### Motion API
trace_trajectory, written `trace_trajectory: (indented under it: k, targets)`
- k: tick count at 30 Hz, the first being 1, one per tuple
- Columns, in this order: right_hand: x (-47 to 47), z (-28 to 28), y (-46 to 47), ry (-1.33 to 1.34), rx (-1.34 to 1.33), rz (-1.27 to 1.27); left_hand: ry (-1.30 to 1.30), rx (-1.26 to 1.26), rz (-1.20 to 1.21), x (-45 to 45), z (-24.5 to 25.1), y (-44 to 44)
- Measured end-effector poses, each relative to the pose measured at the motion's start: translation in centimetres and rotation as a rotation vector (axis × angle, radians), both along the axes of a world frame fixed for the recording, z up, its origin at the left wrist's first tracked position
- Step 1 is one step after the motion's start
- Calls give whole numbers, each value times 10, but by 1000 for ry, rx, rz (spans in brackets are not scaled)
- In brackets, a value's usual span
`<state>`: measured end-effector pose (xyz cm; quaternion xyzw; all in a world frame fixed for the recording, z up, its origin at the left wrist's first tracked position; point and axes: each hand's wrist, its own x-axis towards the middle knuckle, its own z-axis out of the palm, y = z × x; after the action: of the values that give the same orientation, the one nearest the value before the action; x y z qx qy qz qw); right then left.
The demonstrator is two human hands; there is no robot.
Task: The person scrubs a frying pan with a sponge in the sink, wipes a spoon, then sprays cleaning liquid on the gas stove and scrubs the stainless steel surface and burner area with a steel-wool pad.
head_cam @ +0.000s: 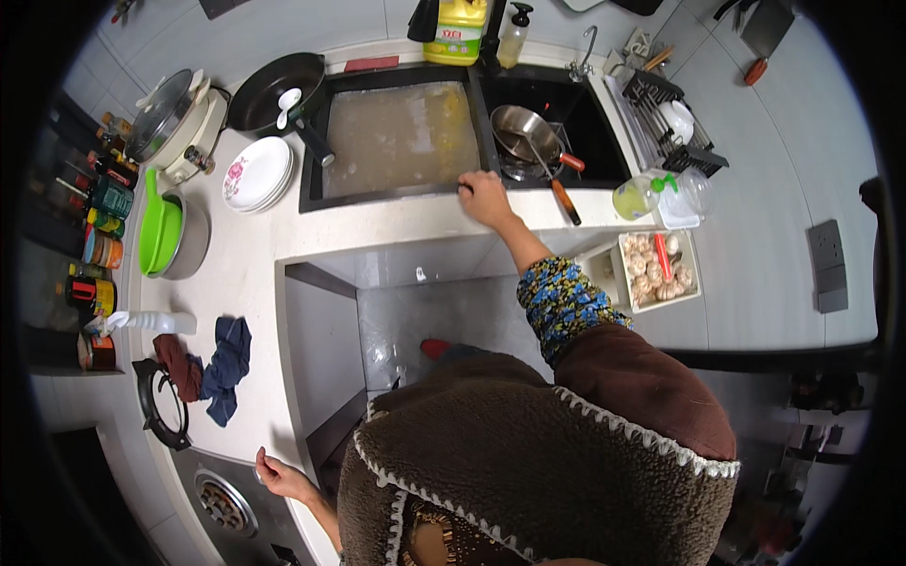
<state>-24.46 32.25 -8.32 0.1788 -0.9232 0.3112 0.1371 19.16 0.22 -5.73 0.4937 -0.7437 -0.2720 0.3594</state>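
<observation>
My right hand [485, 198] rests, fingers curled, on the front rim of the double sink near the divider, with nothing seen in it. To its left is the sink basin full of cloudy water [403, 141]. To its right a steel pan [520, 126] with a red handle and a ladle [543, 164] lie over the black basin [601, 134]. Down at the left, my left hand [282, 477] hovers by the counter edge beside the gas hob [226, 495]; its fingers are bent, and whether it holds anything cannot be told. Dark blue [226, 368] and brown [180, 368] cloths lie above it.
Stacked plates [258, 173], a black frying pan [272, 92] and a steel pot [192, 240] with green colanders stand on the left counter [248, 283]. A spray bottle [633, 199] is at the right. Below it hangs a garlic bin [658, 304]. A dish rack [665, 134] stands behind.
</observation>
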Motion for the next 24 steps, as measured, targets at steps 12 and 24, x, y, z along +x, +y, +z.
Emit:
trace_trajectory:
  k: [12, 24]
  targets:
    - [-21, -2, 9, -167, 235, 115, 119, 47, -209, -43, 3, 22]
    - [-168, -37, -92, -655, 852, 457, -59, 352, -109, -89, -2, 62]
